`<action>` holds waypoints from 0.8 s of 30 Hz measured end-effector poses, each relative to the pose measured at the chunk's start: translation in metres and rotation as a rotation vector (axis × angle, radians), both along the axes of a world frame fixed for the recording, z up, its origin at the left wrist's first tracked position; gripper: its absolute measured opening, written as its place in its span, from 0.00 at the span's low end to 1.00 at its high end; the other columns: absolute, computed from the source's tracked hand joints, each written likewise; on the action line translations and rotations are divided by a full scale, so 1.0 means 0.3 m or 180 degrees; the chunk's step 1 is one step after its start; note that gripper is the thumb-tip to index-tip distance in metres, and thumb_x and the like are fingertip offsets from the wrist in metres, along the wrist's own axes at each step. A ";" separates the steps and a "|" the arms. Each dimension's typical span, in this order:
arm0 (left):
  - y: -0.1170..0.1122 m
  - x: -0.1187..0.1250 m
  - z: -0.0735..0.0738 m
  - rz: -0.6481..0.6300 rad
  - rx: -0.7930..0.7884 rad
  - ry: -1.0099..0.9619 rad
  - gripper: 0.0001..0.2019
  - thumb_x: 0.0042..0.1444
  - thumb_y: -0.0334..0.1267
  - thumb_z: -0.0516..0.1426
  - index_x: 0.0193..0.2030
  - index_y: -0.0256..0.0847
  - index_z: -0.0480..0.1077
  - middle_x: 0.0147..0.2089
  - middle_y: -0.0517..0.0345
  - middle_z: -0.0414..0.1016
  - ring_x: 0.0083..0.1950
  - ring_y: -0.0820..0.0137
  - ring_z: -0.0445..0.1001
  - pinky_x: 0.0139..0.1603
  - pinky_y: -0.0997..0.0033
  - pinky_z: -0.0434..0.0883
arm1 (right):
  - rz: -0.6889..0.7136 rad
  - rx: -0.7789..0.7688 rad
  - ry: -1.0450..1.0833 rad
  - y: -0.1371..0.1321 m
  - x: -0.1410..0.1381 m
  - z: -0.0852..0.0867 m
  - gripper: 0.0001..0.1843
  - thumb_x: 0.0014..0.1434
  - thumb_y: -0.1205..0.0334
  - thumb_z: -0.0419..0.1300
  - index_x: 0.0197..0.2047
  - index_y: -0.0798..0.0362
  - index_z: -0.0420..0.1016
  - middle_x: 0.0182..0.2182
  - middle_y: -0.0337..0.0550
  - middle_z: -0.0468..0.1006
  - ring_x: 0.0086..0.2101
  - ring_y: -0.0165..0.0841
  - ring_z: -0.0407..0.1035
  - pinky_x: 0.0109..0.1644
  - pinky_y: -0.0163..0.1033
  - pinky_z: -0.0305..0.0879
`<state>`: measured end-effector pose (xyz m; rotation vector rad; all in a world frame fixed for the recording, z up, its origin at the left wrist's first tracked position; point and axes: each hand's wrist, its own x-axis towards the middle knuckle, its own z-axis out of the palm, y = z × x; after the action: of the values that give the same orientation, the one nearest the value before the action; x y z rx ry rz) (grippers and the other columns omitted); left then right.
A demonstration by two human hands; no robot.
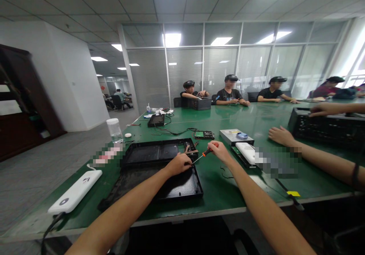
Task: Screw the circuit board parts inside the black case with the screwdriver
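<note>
A black opened case [159,171] lies on the green table [222,194] in front of me. My left hand [178,163] rests closed on the case's right part, fingers curled over something I cannot make out. My right hand [218,150] is closed round the red-and-black handle of a screwdriver [203,154], whose thin shaft points left toward my left hand. Brown cables [188,148] sit inside the case just behind my left hand.
A white power bank [75,191] lies at the near left edge. A clear bottle [115,129], a green circuit board [204,135], a silver drive [236,136] and a white device [245,152] stand further back. Another person's hands [281,135] work on a black case [327,129] at right. Several people sit at the far end.
</note>
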<state>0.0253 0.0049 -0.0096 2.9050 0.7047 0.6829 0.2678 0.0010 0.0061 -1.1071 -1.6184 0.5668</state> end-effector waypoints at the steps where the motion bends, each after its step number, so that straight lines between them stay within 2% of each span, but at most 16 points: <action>1: 0.000 0.001 -0.002 0.0104 -0.0052 -0.0032 0.04 0.50 0.34 0.56 0.33 0.39 0.70 0.36 0.58 0.73 0.40 0.71 0.68 0.47 0.70 0.59 | -0.0041 0.0076 -0.0083 -0.001 -0.004 0.000 0.19 0.49 0.48 0.51 0.22 0.56 0.66 0.16 0.36 0.62 0.18 0.25 0.54 0.22 0.32 0.51; 4: 0.002 0.004 -0.008 0.0286 -0.0217 -0.0144 0.08 0.48 0.35 0.58 0.36 0.38 0.68 0.34 0.60 0.73 0.35 0.73 0.69 0.46 0.70 0.59 | -0.0171 0.0213 -0.0333 -0.006 -0.008 0.004 0.18 0.50 0.50 0.50 0.21 0.56 0.67 0.17 0.37 0.63 0.20 0.26 0.55 0.25 0.32 0.53; 7: 0.003 0.006 -0.011 0.0280 -0.0288 -0.0199 0.09 0.48 0.35 0.58 0.38 0.38 0.67 0.33 0.61 0.73 0.33 0.75 0.70 0.46 0.71 0.59 | -0.0227 0.0217 -0.0511 -0.010 -0.004 0.009 0.18 0.50 0.51 0.50 0.21 0.56 0.67 0.18 0.38 0.64 0.21 0.27 0.57 0.26 0.32 0.54; 17: 0.002 0.012 -0.010 0.0296 -0.0161 -0.0119 0.09 0.49 0.34 0.57 0.39 0.40 0.68 0.36 0.60 0.74 0.36 0.73 0.70 0.47 0.71 0.59 | -0.0252 0.0347 -0.0585 -0.034 -0.013 0.029 0.18 0.52 0.51 0.50 0.22 0.56 0.67 0.18 0.38 0.65 0.21 0.27 0.57 0.27 0.32 0.54; 24: -0.003 0.010 0.004 0.0334 -0.0043 0.0209 0.08 0.51 0.36 0.55 0.39 0.42 0.70 0.36 0.59 0.73 0.41 0.70 0.69 0.47 0.70 0.57 | -0.0304 0.0438 -0.0644 -0.036 -0.015 0.029 0.19 0.52 0.51 0.49 0.22 0.56 0.67 0.18 0.37 0.64 0.21 0.26 0.56 0.27 0.31 0.54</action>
<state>0.0283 0.0040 -0.0084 2.9070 0.8710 0.5925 0.2634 -0.0096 0.0147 -1.1610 -1.7392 0.2832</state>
